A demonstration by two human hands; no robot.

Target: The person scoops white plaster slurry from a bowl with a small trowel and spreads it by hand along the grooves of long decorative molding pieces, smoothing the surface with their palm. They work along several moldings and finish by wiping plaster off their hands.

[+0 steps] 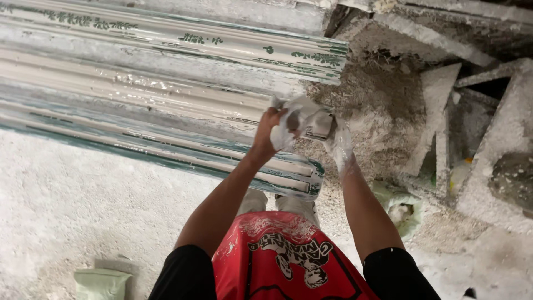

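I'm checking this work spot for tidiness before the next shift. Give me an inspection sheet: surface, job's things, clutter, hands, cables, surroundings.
Surface: floor coated in white dust and grit.
Job's things: long white moulds with green edges lying side by side; white plaster-soaked rag at the end of one.
Clutter: pale green bags, one more by the rubble.
Hands: left hand grips the rag; right hand, caked in white, presses at the mould's end.
Cables: nothing seen.
Surroundings: broken plaster slabs and a heap of crumbled debris.
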